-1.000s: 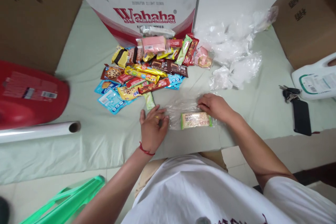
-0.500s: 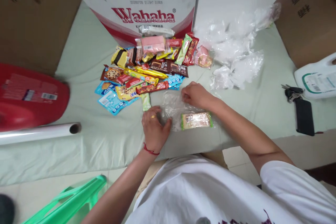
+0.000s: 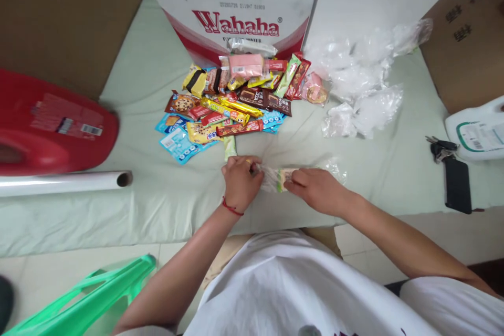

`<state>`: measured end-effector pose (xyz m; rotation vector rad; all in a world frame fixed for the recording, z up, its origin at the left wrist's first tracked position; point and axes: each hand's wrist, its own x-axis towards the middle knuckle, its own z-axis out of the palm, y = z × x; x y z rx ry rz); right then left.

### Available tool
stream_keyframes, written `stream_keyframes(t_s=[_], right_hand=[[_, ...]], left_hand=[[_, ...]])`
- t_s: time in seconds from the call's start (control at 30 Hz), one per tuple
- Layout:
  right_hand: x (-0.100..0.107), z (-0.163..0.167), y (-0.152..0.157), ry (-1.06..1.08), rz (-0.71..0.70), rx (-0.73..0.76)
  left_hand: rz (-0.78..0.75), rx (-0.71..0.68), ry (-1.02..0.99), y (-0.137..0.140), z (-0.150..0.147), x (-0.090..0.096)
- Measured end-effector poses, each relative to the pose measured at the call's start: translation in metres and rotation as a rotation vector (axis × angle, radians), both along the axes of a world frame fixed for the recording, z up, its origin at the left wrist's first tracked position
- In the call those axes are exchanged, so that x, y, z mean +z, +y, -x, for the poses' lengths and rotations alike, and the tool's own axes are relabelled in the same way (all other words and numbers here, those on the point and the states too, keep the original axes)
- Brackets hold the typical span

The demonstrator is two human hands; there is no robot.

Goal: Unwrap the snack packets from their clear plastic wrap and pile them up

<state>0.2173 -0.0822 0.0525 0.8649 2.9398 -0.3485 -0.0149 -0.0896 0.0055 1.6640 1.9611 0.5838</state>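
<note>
My left hand [image 3: 242, 181] is closed with its fingertips pinching the end of a clear plastic bag [image 3: 270, 178]. Inside or under that bag lies a snack pack [image 3: 281, 179] with green ends, mostly covered by my right hand [image 3: 317, 189]. The right fingers are closed over the pack and press on it at the table. Crumpled film from the bag shows beyond the right knuckles. A heap of wrapped snacks [image 3: 252, 97] lies just past my hands, with a pale green packet [image 3: 229, 147] close to the left fingers.
Behind the snacks stands a white and red Wahaha carton [image 3: 236, 16]. Clear plastic bags [image 3: 362, 79] pile at the back right. A red jug [image 3: 59, 121] and a white roll [image 3: 63, 182] are left; a white bottle [image 3: 478, 131], keys [image 3: 443, 148] and a black phone [image 3: 458, 184] right.
My right hand has come down onto the green-ended snack pack, which it now mostly hides. My left hand has closed on the bag's end. The view has shifted slightly.
</note>
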Motion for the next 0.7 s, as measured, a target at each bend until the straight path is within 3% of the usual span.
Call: stream_keyframes(t_s=[0.2, 0.3, 0.43, 0.57, 0.7], right_hand=[[-0.020, -0.005, -0.023, 0.040, 0.009, 0.000], [-0.022, -0.003, -0.026, 0.052, -0.009, -0.034], [-0.019, 0.000, -0.027, 0.058, 0.002, -0.062], [-0.019, 0.000, -0.029, 0.088, 0.031, -0.076], [-0.022, 0.001, -0.035, 0.170, 0.104, -0.142]], left_hand=[[-0.109, -0.007, -0.100, -0.006, 0.015, 0.001], [0.023, 0.026, -0.352, -0.012, 0.017, 0.007], [0.227, 0.170, -0.705, -0.019, 0.011, 0.014], [0.236, 0.103, -0.616, -0.024, -0.006, 0.021], [0.137, 0.003, -0.523, -0.024, -0.036, 0.027]])
